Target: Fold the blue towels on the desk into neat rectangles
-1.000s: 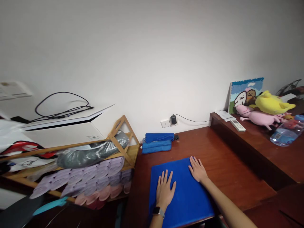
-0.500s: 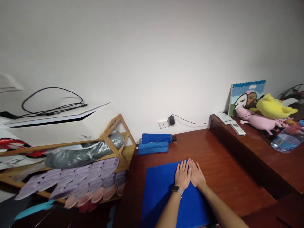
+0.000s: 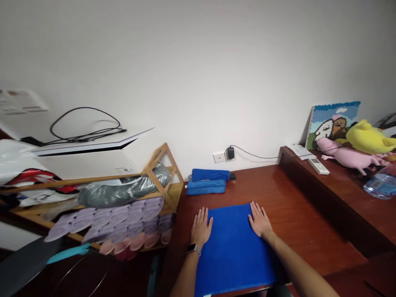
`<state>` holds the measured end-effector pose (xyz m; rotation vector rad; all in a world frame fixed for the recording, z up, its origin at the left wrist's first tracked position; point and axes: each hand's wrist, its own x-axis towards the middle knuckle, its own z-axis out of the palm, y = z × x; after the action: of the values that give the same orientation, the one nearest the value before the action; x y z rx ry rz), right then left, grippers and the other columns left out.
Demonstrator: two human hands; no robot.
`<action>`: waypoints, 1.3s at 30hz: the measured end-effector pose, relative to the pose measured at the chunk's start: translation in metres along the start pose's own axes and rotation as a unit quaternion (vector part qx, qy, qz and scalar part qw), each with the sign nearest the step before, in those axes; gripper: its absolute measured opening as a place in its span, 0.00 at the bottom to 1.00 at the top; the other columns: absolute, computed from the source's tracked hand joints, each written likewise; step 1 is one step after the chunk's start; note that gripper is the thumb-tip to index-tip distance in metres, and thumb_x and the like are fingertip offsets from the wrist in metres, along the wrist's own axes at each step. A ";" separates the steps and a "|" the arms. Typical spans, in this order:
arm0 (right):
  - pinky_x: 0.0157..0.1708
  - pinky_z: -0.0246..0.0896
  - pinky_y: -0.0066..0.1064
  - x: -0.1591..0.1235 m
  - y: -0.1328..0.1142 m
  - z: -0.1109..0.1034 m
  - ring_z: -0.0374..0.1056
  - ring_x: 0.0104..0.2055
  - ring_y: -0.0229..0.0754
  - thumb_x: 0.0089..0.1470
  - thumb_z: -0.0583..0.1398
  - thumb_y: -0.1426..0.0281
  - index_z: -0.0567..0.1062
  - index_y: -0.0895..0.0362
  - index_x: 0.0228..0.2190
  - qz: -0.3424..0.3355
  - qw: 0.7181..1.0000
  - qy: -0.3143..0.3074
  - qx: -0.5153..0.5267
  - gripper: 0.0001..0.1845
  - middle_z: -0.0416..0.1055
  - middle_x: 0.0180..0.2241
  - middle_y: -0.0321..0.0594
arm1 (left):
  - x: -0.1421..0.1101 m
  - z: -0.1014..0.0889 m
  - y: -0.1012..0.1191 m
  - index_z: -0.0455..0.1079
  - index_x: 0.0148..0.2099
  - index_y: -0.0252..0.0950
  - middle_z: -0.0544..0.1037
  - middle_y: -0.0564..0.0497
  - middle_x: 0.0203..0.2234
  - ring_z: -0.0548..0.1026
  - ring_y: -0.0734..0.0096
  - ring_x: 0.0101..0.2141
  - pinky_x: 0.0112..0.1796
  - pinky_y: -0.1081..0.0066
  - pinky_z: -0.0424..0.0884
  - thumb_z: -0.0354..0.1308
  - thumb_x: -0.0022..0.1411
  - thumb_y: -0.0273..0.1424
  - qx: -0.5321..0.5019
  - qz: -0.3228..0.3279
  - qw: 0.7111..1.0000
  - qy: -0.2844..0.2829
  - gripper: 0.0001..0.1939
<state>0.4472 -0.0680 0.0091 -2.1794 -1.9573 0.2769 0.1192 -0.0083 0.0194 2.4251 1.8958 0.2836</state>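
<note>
A blue cloth (image 3: 232, 247) lies spread flat on the brown wooden table (image 3: 297, 222). My left hand (image 3: 201, 229) rests flat at the cloth's far left corner, fingers stretched forward and thumb apart, with a watch (image 3: 193, 248) on its wrist. At the far right corner my right hand (image 3: 259, 220) lies flat, fingers spread along the cloth's edge. Neither hand grips anything. Beyond the cloth, near the wall, two folded blue cloths (image 3: 206, 187) lie one behind the other.
To the left, a wooden rack (image 3: 161, 194) holds rows of slippers (image 3: 123, 216) and a white box (image 3: 86, 161). A raised ledge (image 3: 349, 194) on the right carries a remote control (image 3: 318, 166), plush toys (image 3: 349, 156) and a plastic bottle (image 3: 382, 185). A charger (image 3: 230, 152) is plugged into the wall.
My hands have moved apart from the cloth's far right corner. The left went left to the far left corner; the right stayed near the right corner. The view shifted slightly left.
</note>
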 end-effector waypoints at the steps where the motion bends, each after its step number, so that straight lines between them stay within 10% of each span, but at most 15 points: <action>1: 0.74 0.32 0.48 0.001 0.000 -0.001 0.38 0.77 0.47 0.70 0.41 0.59 0.49 0.62 0.73 -0.005 1.000 -0.002 -0.005 0.37 0.44 0.75 0.44 | 0.000 0.000 0.001 0.53 0.76 0.34 0.55 0.43 0.73 0.52 0.57 0.73 0.70 0.54 0.52 0.36 0.76 0.45 -0.001 -0.003 1.000 0.000 0.34; 12: 0.74 0.30 0.45 0.005 0.003 0.005 0.35 0.77 0.45 0.70 0.40 0.58 0.45 0.62 0.73 -0.003 1.000 -0.010 -0.012 0.38 0.40 0.75 0.41 | 0.003 0.009 0.013 0.56 0.75 0.32 0.61 0.40 0.71 0.58 0.55 0.71 0.69 0.50 0.54 0.39 0.75 0.40 0.042 0.007 0.997 0.063 0.32; 22: 0.74 0.31 0.47 0.007 0.010 0.011 0.34 0.77 0.45 0.69 0.41 0.64 0.48 0.61 0.73 -0.026 0.999 -0.011 -0.017 0.36 0.40 0.75 0.41 | 0.016 0.038 0.194 0.52 0.76 0.37 0.60 0.46 0.72 0.55 0.61 0.72 0.70 0.54 0.53 0.33 0.78 0.42 -0.078 0.193 0.978 0.000 0.31; 25: 0.74 0.31 0.47 0.007 0.009 0.010 0.35 0.77 0.46 0.69 0.40 0.62 0.47 0.61 0.73 -0.022 1.000 -0.005 -0.010 0.36 0.40 0.75 0.41 | 0.014 0.042 0.173 0.52 0.76 0.37 0.58 0.47 0.73 0.53 0.62 0.72 0.71 0.54 0.52 0.32 0.78 0.44 -0.071 0.169 0.983 -0.009 0.32; 33: 0.74 0.31 0.46 0.006 0.006 0.007 0.36 0.77 0.45 0.70 0.38 0.58 0.45 0.63 0.73 -0.008 1.000 -0.007 -0.007 0.38 0.40 0.75 0.42 | 0.000 0.025 -0.002 0.52 0.76 0.33 0.58 0.43 0.72 0.55 0.59 0.72 0.69 0.53 0.55 0.33 0.78 0.38 0.021 0.027 0.999 0.023 0.31; 39: 0.74 0.31 0.45 0.008 0.006 0.008 0.36 0.77 0.46 0.70 0.38 0.58 0.46 0.63 0.73 -0.002 1.000 -0.013 -0.018 0.38 0.40 0.75 0.42 | 0.000 0.033 -0.010 0.52 0.76 0.31 0.59 0.41 0.72 0.56 0.59 0.72 0.69 0.53 0.55 0.33 0.77 0.37 0.026 0.013 0.999 0.044 0.31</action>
<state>0.4512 -0.0608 0.0002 -2.2044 -1.9943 0.2721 0.1153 -0.0035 -0.0145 2.5127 1.9326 0.3524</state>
